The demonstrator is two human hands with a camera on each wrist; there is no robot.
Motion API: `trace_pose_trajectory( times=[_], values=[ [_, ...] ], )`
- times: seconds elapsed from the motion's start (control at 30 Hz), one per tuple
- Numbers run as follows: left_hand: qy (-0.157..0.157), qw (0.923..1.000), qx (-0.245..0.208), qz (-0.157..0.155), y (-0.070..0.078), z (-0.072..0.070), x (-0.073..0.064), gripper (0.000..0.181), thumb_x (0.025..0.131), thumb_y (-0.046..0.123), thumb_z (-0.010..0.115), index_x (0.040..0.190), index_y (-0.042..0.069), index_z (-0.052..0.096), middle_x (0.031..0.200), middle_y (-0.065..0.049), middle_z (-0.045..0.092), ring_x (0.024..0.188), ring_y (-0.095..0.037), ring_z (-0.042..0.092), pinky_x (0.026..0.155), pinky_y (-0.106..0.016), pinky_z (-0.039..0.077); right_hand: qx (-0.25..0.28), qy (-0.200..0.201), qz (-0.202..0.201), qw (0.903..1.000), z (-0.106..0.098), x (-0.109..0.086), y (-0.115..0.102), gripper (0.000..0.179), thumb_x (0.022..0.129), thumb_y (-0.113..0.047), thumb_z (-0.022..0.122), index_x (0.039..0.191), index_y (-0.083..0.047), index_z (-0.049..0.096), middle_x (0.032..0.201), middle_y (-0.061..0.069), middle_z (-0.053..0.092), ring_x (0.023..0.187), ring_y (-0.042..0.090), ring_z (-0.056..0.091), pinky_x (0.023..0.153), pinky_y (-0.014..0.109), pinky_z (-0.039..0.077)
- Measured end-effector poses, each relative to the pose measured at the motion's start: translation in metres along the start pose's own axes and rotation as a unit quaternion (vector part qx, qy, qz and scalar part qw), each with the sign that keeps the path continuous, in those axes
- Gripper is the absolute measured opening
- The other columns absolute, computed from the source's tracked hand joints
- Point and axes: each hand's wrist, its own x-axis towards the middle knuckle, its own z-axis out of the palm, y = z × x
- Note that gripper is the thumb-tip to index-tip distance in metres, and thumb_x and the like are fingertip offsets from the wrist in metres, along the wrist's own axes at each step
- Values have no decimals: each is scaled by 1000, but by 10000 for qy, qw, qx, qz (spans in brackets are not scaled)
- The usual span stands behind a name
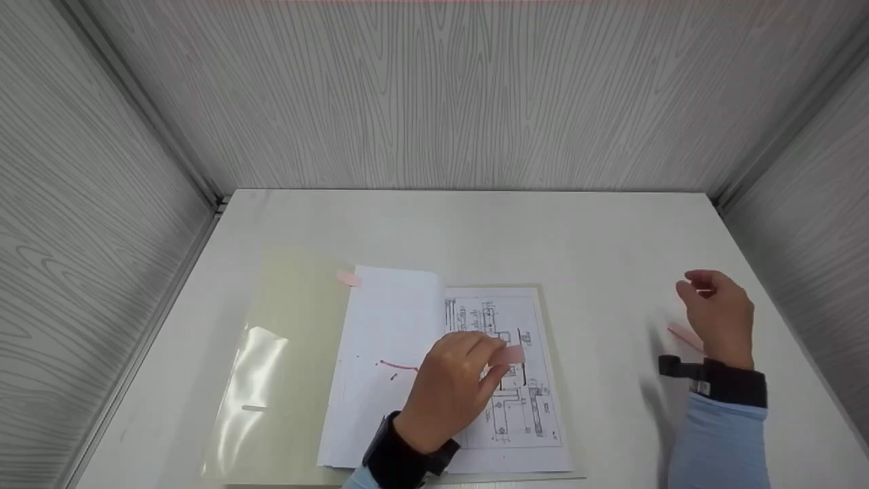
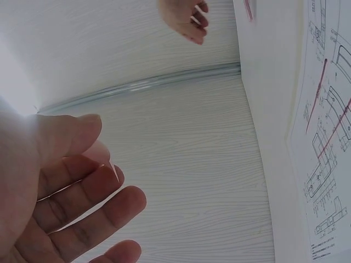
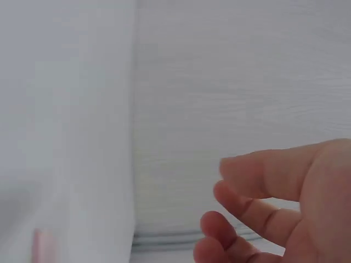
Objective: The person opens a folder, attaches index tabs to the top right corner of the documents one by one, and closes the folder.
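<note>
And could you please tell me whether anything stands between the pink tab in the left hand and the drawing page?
Nothing visible does: the left hand pinches the pink tab over the drawing page, its printed lines showing around the tab.

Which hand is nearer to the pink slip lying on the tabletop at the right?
Right. The right hand hovers close beside the pink slip; the left hand is well away, over the open booklet, pinching a pink tab.

Pink slip (image 1: 509, 355) pinched in L grip (image 1: 453, 387), above open folder (image 1: 271, 435).
Folder pale yel., near ctr-left; white pg (image 1: 394, 312) L w/ pink tab (image 1: 348, 278) at far-left corner, drawing pg (image 1: 506, 411) R. Pink pc. (image 1: 686, 337) at right.
</note>
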Motion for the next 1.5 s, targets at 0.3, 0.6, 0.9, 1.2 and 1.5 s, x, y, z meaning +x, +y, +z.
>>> trace_pose_trajectory(
  times=[0.3, 0.6, 0.9, 1.2, 1.5],
  values=[
    [-212, 9997, 19, -94, 2, 1, -1, 17, 90, 25, 69, 100, 12, 70, 86, 3, 67, 80, -10, 61, 75, -25, 50, 1145, 707, -1063, 9852, -4, -45, -67, 30, 96, -30, 58, 116, -9, 63, 97, 3, 60, 87, 14, 52, 71, 24, 40],
    [-464, 9988, 111, -134, 3, 1, -1, 17, 89, 26, 70, 100, 13, 70, 88, 3, 68, 80, -10, 61, 76, -24, 50, 1394, -665, -3272, 9323, 23, -93, -114, 21, 94, -3, 58, 115, -5, 63, 90, 0, 67, 78, 12, 61, 66, 19, 48],
    [-464, 9985, 302, -24, 3, 4, -1, 16, 92, 26, 66, 97, 12, 70, 85, 3, 68, 79, -10, 61, 75, -25, 49, 1219, -2270, -3828, 8872, 58, -135, -140, 32, 91, -17, 67, 121, -13, 57, 84, -10, 65, 68, 7, 59, 57, 25, 50],
    [-283, 9987, 428, 42, 3, 3, -1, 17, 93, 26, 64, 95, 11, 71, 83, 3, 66, 77, -11, 60, 79, -28, 49, 936, -2274, -3736, 8944, 73, -142, -144, 20, 86, -6, 70, 102, -15, 61, 73, -14, 58, 57, 6, 49, 50, 22, 43],
    [-128, 9984, 551, 62, 2, -1, 0, 18, 87, 21, 70, 100, 10, 72, 87, 2, 66, 82, -13, 59, 82, -28, 47, 1323, -2157, -3687, 8944, 67, -134, -139, 19, 85, 3, 66, 94, -12, 60, 80, -9, 60, 63, 9, 54, 55, 23, 48]
  ],
)
